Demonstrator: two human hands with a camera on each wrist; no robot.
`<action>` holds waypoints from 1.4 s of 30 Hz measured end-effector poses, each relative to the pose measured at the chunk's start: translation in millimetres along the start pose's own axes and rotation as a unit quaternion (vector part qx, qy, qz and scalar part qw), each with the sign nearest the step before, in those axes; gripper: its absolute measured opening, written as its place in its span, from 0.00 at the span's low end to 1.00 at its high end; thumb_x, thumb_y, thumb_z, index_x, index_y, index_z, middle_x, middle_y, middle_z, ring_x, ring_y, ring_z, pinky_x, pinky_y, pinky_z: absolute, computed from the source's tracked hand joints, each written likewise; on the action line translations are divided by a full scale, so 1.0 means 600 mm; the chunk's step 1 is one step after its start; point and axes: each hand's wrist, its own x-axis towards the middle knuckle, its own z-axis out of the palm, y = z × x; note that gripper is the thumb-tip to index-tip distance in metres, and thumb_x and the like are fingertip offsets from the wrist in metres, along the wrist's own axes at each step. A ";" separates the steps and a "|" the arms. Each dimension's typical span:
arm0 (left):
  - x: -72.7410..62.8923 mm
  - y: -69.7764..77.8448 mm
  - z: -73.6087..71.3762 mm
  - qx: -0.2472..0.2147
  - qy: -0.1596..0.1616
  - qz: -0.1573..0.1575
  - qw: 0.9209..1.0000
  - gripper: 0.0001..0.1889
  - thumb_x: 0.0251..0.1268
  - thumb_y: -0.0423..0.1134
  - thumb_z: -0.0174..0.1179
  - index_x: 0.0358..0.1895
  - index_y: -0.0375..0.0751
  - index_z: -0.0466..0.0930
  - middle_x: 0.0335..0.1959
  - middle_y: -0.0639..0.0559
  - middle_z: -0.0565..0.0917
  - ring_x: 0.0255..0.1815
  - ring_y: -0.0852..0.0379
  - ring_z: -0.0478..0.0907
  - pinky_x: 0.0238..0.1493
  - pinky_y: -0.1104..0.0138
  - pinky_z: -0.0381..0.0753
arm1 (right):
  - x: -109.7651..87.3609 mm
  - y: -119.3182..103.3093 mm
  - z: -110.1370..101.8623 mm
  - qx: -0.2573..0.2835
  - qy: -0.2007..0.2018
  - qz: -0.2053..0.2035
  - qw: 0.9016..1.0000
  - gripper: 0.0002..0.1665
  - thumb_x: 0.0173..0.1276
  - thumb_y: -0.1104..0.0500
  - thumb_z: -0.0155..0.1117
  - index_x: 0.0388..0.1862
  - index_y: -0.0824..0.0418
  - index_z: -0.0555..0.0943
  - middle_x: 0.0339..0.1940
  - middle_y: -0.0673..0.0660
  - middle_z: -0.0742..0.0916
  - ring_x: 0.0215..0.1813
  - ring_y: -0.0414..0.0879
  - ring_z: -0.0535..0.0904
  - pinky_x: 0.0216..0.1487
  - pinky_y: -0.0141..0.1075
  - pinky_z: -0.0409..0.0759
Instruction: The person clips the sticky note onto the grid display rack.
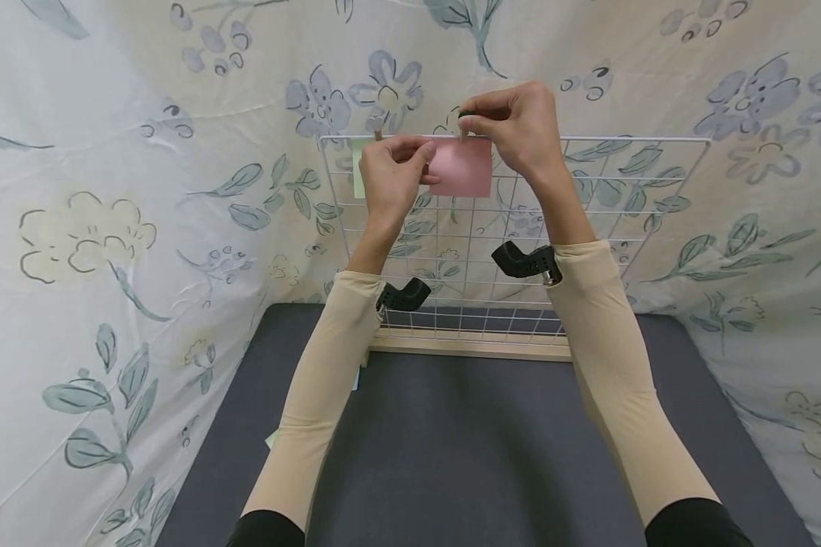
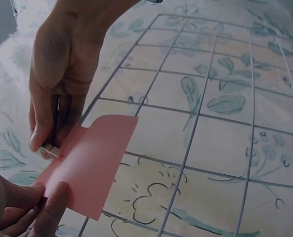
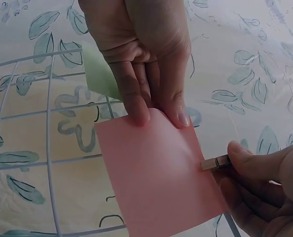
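Note:
A pink card [image 1: 460, 169] hangs against the top wire of a white wire grid [image 1: 520, 213]. My left hand [image 1: 393, 173] pinches the card's left edge between thumb and fingers. At the card's top edge, my right hand [image 1: 516, 125] pinches a clothespin [image 3: 214, 162]; the pin's wooden tip overlaps the card in the right wrist view. Behind the left hand, a green card [image 1: 359, 169] hangs on the grid, with another clothespin [image 1: 378, 133] at its top. The left hand covers most of that green card in the head view.
The grid stands on a wooden base [image 1: 472, 346] at the back of a dark grey table [image 1: 451, 441]. Floral fabric [image 1: 144, 152] surrounds the table. Corners of a pale blue paper [image 1: 356, 380] and a pale green paper [image 1: 271, 439] show beside the left sleeve.

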 end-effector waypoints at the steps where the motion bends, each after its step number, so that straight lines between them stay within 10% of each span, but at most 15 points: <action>1: 0.000 -0.002 0.000 -0.001 -0.001 0.001 1.000 0.08 0.64 0.25 0.62 0.41 0.19 0.83 0.36 0.30 0.86 0.21 0.54 0.83 0.29 0.66 0.89 | 0.000 0.001 0.000 0.000 -0.001 0.000 1.000 0.12 0.65 0.60 0.70 0.45 0.66 0.88 0.44 0.61 0.89 0.37 0.37 0.84 0.40 0.25 0.82; 12: 0.019 -0.049 0.005 -0.009 -0.013 0.024 1.000 0.08 0.63 0.29 0.64 0.40 0.24 0.85 0.36 0.33 0.86 0.27 0.52 0.84 0.30 0.65 0.89 | -0.007 0.005 -0.011 -0.005 -0.034 0.016 0.999 0.17 0.65 0.57 0.71 0.50 0.64 0.86 0.48 0.59 0.88 0.43 0.40 0.83 0.46 0.27 0.82; 27: 0.026 -0.036 -0.026 0.009 -0.038 -0.006 0.999 0.10 0.62 0.30 0.66 0.43 0.26 0.85 0.38 0.33 0.86 0.24 0.52 0.84 0.30 0.66 0.89 | -0.048 0.026 -0.033 0.058 0.042 0.002 0.997 0.14 0.63 0.59 0.72 0.47 0.65 0.87 0.45 0.59 0.89 0.39 0.37 0.82 0.45 0.25 0.81; 42: -0.005 -0.066 -0.045 0.042 -0.079 0.004 0.996 0.09 0.63 0.27 0.64 0.44 0.24 0.83 0.37 0.33 0.86 0.24 0.55 0.84 0.32 0.66 0.89 | -0.097 0.067 -0.019 0.016 -0.001 0.024 1.000 0.14 0.65 0.57 0.70 0.46 0.64 0.88 0.43 0.62 0.89 0.35 0.38 0.81 0.35 0.24 0.76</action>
